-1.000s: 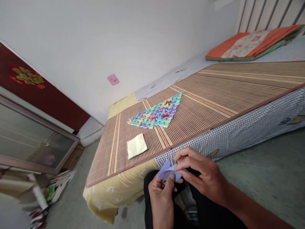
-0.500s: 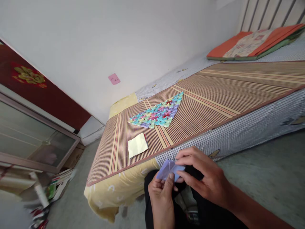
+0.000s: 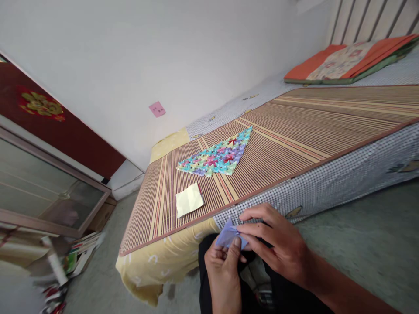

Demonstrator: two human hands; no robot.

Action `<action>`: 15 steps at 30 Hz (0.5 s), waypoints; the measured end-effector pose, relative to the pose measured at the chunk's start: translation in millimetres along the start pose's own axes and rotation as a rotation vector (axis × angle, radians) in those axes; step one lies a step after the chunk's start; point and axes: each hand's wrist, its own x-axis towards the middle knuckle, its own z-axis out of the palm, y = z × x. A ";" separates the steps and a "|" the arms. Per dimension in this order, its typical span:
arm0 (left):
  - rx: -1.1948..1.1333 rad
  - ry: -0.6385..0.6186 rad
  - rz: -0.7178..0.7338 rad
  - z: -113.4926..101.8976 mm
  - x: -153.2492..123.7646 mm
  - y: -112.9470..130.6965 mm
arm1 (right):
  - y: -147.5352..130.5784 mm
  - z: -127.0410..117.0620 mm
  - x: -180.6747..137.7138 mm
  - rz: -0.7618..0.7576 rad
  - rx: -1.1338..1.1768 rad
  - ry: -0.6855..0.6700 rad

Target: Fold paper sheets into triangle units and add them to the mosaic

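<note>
A purple sheet of folding paper (image 3: 225,235), partly folded, is held over my lap just off the bed's front edge. My left hand (image 3: 224,266) grips it from below, thumb pressed on its face. My right hand (image 3: 273,240) pinches the paper's right-hand flap between thumb and fingertips; the fold under those fingers is partly hidden. Beyond them on the bed mat lies a stack of pale yellow square paper (image 3: 189,200). Farther back is a triangular piece of many folded paper units (image 3: 214,156) in blue, purple, yellow, pink and red.
The striped mat (image 3: 294,126) covers the bed. A folded orange and floral quilt (image 3: 347,61) lies at the back right. On the wall is a pink note (image 3: 157,109). A glass-fronted cabinet (image 3: 49,187) and papers (image 3: 83,248) stand at the left.
My right fingers have moved slightly left across the paper, and its right flap is now bent inward. The left hand stays nearly still.
</note>
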 end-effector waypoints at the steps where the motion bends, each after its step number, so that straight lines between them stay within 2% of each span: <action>1: -0.002 0.002 -0.001 0.0 -0.1 0.2 | 0.8 0.2 -0.8 -0.015 -0.023 -0.001; 9: -0.041 -0.056 -0.030 0.2 -1.4 5.5 | 5.6 0.7 -18.9 -0.182 -0.191 -0.059; 15: -0.058 -0.046 -0.046 1.0 -4.2 9.0 | 0.3 0.0 -15.1 -0.178 -0.125 -0.050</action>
